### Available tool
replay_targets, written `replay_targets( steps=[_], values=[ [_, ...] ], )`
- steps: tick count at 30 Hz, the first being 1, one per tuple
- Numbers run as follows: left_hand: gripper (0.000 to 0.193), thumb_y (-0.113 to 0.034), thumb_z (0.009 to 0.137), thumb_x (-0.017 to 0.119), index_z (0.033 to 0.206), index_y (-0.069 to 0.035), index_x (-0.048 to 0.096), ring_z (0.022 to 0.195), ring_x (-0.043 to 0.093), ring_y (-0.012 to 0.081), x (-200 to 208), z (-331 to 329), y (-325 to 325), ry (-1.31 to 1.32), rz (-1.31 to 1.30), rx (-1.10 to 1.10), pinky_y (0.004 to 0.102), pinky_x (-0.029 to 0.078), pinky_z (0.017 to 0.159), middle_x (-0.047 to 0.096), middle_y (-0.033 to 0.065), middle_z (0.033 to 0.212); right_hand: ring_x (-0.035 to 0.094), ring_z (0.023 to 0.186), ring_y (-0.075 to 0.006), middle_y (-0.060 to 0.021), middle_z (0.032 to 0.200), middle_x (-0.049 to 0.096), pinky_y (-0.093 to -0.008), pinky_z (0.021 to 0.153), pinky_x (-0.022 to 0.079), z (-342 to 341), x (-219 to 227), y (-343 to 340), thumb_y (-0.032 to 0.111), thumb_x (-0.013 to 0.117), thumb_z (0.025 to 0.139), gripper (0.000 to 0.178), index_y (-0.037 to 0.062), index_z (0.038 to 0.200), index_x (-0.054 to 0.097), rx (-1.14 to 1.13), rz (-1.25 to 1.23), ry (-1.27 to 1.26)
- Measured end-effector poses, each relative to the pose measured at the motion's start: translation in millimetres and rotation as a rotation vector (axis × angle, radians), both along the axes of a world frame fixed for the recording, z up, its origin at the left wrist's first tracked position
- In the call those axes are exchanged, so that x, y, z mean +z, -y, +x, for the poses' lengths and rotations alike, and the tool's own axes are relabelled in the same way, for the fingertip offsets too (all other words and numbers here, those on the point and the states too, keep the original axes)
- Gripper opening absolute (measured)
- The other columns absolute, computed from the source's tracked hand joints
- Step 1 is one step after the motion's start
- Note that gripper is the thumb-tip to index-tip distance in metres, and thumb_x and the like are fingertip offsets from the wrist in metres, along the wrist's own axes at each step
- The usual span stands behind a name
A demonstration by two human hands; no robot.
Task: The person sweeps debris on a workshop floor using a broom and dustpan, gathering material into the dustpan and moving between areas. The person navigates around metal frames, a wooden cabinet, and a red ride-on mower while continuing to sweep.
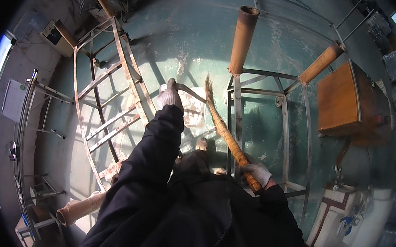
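Observation:
My left hand (169,95), in a pale work glove, grips the curved metal handle of a dustpan (191,109) that rests on the green floor in front of me. My right hand (256,172), gloved too, is closed around the lower shaft of a straw broom (223,131). The broom slants up and to the left, and its bristle tip (208,85) sits beside the dustpan's handle. My dark jacket sleeves and chest fill the lower middle of the view, and one shoe tip (201,144) shows below the pan.
A long metal lattice frame (108,109) stands at my left and another metal frame (261,120) at my right. Rusty brown tubes (243,39) top the right frame. A wooden box (343,100) sits at far right, a white cabinet (337,220) below it.

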State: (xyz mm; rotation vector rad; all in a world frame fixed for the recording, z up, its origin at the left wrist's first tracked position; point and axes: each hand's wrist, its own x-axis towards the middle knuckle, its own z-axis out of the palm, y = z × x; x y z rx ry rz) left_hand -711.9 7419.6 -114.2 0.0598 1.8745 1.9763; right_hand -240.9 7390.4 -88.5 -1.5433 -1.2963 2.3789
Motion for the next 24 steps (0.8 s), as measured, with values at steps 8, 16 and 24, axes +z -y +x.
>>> replay_targets(
  steps=[8,16,24],
  values=[
    [0.027,-0.034,0.105,0.085,0.103,-0.008,0.077,0.070,0.067,0.0176,-5,-162,-57,0.225,0.068,0.085,0.0321,0.054,0.061,0.074,0.0053,0.090,0.076,0.071,-0.0207,-0.0122,0.099,0.078,-0.0328,0.062,0.063,-109,-17,-112,0.008,0.079,0.099,0.092,0.0137,0.182,0.039,-0.050,-0.275,0.021],
    [0.030,-0.032,0.103,0.089,0.102,-0.005,0.075,0.076,0.062,0.0143,-49,-307,-126,0.064,-0.037,-0.094,0.0311,0.050,0.070,0.070,0.0031,0.090,0.073,0.075,-0.0167,-0.0095,0.106,0.076,-0.0309,0.062,0.061,-234,10,-226,0.007,0.076,0.101,0.087,0.0206,0.181,0.043,-0.212,-0.522,0.076],
    [0.035,-0.035,0.102,0.091,0.112,-0.002,0.083,0.087,0.069,0.0151,-37,-444,-252,0.147,-0.186,-0.110,0.0343,0.057,0.081,0.077,0.0035,0.101,0.069,0.067,-0.0143,-0.0067,0.096,0.071,-0.0304,0.059,0.058,-367,13,-333,0.010,0.076,0.097,0.086,0.0156,0.178,0.045,-0.254,-0.326,0.221]
  ],
)
